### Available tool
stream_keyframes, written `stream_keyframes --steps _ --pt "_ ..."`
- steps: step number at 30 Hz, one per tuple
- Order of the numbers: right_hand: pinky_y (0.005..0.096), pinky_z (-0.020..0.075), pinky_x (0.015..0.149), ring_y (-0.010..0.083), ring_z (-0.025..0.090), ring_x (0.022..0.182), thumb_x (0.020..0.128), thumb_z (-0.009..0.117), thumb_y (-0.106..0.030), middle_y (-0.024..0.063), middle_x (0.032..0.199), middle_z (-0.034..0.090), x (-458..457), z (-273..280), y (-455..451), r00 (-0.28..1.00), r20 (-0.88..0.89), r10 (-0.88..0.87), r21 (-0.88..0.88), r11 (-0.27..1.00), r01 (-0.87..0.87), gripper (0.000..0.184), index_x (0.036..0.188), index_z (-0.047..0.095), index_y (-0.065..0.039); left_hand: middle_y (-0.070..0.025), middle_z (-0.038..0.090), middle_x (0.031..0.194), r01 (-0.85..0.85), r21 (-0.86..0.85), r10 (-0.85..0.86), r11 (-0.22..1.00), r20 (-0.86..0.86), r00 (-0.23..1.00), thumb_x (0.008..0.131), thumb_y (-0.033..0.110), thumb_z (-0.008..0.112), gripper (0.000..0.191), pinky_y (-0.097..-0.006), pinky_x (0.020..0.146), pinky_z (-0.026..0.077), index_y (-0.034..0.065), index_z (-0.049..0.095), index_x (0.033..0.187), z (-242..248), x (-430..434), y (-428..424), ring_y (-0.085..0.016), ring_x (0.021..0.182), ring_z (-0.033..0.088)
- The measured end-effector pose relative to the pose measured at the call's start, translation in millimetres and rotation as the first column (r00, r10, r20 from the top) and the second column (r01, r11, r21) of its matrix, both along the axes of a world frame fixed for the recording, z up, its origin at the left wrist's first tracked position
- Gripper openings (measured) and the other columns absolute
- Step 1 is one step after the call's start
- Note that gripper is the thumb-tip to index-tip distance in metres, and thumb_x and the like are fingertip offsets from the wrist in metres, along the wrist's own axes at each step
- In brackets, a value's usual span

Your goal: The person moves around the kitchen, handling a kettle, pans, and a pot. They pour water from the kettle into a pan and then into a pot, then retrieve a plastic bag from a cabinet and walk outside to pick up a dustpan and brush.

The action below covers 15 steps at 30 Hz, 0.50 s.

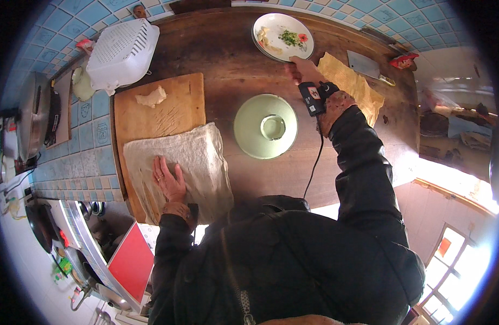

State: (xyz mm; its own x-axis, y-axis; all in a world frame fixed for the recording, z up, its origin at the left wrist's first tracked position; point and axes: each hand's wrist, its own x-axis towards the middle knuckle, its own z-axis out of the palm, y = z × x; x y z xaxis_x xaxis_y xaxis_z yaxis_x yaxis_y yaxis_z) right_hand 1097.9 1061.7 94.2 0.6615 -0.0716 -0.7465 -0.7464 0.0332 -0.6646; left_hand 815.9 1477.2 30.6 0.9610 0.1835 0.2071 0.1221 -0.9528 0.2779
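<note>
My left hand (169, 178) lies flat, fingers apart, on a pale cloth (200, 162) that covers the near part of a wooden cutting board (184, 101). A lump of dough (152, 98) rests on the board's bare far part. My right hand (304, 72) is at the near rim of a white plate (280, 28), which sits on at least one more plate and holds chopped greens (290, 38) and pale pieces like garlic (265, 40). Whether its fingers grip the rim is hard to tell. Between my hands, a light green lidded or upturned bowl (249, 126) stands on the wooden table.
A white plastic basket (119, 53) lies upturned at the far left. Right of my right hand are a yellow cloth (351, 85) and a cleaver (363, 63). A cable hangs from the device on my right wrist. Blue tiles edge the wooden table (217, 44).
</note>
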Motion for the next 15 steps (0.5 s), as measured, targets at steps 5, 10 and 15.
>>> stream_keyframes --steps 5,10,15 --pt "0.0305 0.0413 0.046 0.0164 0.052 0.053 0.081 0.049 -0.023 0.0064 0.071 0.062 3.7 -2.8 -4.3 0.999 0.011 -0.038 -0.035 0.999 0.038 0.022 0.088 0.054 -0.003 -0.0158 0.034 0.131 0.003 -0.006 -0.003 1.000 0.002 1.000 0.083 0.027 0.051 0.052 -0.0458 0.097 0.022 0.0046 0.035 0.126 1.2 0.8 -0.1 -0.032 0.122 0.030" --pt "0.0307 0.0402 0.044 0.0170 0.052 0.052 0.080 0.047 -0.020 0.0093 0.070 0.062 5.9 -19.2 -12.6 0.967 0.235 0.098 -0.208 0.977 -0.048 0.022 0.083 0.054 0.000 -0.0163 0.034 0.131 0.015 -0.002 -0.015 1.000 0.008 1.000 0.083 0.027 0.051 0.051 -0.0458 0.097 0.022 0.0041 0.034 0.126 0.9 0.6 0.7 -0.032 0.121 0.031" --pt "0.0312 0.0417 0.044 0.0176 0.054 0.052 0.079 0.049 -0.023 0.0096 0.069 0.061 1.4 -9.0 -10.4 0.969 0.166 -0.182 0.082 0.982 0.170 0.025 0.078 0.055 0.001 -0.0167 0.034 0.130 0.027 0.002 -0.027 1.000 0.020 0.999 0.083 0.028 0.050 0.051 -0.0464 0.098 0.022 0.0039 0.034 0.126 -1.8 -0.1 2.7 -0.033 0.121 0.031"
